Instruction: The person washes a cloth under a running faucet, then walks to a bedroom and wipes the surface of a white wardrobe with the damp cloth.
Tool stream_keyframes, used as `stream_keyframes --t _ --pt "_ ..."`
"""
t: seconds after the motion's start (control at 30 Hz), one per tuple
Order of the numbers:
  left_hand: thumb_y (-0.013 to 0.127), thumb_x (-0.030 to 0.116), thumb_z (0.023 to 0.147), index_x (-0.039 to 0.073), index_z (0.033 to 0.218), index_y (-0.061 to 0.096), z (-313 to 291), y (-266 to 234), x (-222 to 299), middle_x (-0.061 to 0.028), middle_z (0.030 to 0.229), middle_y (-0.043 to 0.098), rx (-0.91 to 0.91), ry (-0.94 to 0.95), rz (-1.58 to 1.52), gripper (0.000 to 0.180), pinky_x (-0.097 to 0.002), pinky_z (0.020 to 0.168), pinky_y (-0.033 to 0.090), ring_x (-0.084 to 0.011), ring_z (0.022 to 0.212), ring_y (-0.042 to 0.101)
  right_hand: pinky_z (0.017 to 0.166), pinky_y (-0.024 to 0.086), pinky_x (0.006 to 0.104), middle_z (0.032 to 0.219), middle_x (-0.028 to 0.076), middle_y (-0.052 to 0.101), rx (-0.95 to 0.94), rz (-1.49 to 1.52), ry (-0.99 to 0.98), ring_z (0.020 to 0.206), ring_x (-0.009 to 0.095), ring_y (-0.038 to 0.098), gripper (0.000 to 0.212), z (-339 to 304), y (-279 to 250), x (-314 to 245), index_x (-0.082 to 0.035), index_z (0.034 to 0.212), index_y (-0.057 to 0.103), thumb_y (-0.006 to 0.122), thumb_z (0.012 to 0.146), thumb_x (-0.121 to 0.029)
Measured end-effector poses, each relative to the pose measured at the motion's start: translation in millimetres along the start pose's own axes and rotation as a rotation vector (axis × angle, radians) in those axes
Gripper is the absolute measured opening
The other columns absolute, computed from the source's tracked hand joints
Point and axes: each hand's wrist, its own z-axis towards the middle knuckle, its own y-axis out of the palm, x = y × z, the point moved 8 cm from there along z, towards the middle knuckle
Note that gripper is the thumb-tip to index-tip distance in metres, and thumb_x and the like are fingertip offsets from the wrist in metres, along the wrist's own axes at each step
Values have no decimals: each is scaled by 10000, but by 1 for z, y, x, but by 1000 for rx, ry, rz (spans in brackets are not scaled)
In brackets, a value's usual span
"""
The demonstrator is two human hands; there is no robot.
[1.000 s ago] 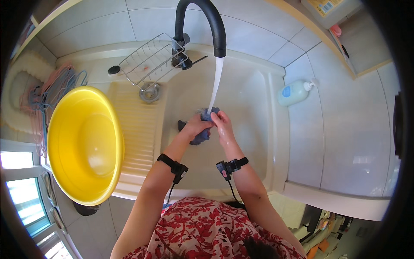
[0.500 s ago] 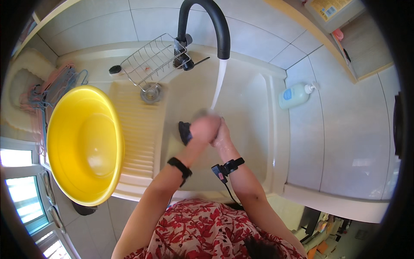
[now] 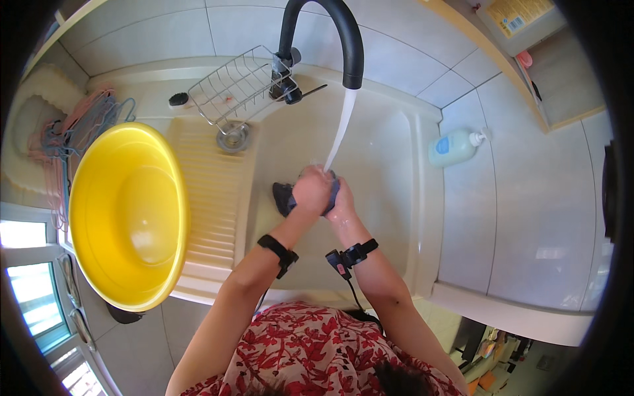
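Note:
My left hand [image 3: 312, 191] and my right hand [image 3: 344, 201] are together low in the white sink [image 3: 388, 231], both closed on a wet dark bluish cloth [image 3: 284, 198]. One end of it sticks out to the left of my left hand; another bit shows between the two hands. Its exact kind is hidden by my fingers. From the black curved faucet [image 3: 353, 59] a water stream [image 3: 339, 132] runs down onto the hands and the cloth. Black straps circle both my wrists.
A large yellow basin [image 3: 129, 218] rests on the ribbed washboard [image 3: 211, 204] at left, hangers [image 3: 86, 132] behind it. A wire rack [image 3: 241, 92], small brush [image 3: 178, 99] and drain strainer [image 3: 233, 137] are near the faucet. A pump bottle [image 3: 454, 147] stands on the right.
My left hand, blurred before, shows clearly now, and more of the bluish cloth appears between the hands. The water still runs. The whole view has shifted slightly.

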Motion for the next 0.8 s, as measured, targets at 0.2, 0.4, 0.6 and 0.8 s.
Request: stream_keyframes --t 0.2,0.4,0.6,0.8 --pt "438 202 823 82 827 559 11 4 -5 -163 889 618 -130 -105 44 171 -445 703 470 -338 817 597 746 502 341 987 71 591 7 -34 139 899 179 582 291 2 -17 5 -46 1030 537 433 933 -299" --pt "527 123 760 15 1174 475 4 1 -32 -170 898 620 -321 75 -177 430 -384 685 480 -284 831 613 742 477 326 944 76 602 -70 -429 -138 858 172 579 202 -27 45 -75 22 1029 534 463 906 -122" --pt "626 133 719 -56 1138 458 16 3 7 -119 1002 579 -499 -141 -846 489 -316 778 463 -189 897 567 823 393 276 996 11 569 -271 -870 -207 940 120 511 305 -25 65 -65 -49 1094 562 458 908 -268" --pt "550 47 713 59 996 585 18 -11 10 -208 978 557 -2 13 -219 286 -435 751 470 -395 869 553 801 427 305 895 47 583 -12 -354 29 857 172 546 320 0 33 -39 -68 927 571 439 902 -358"
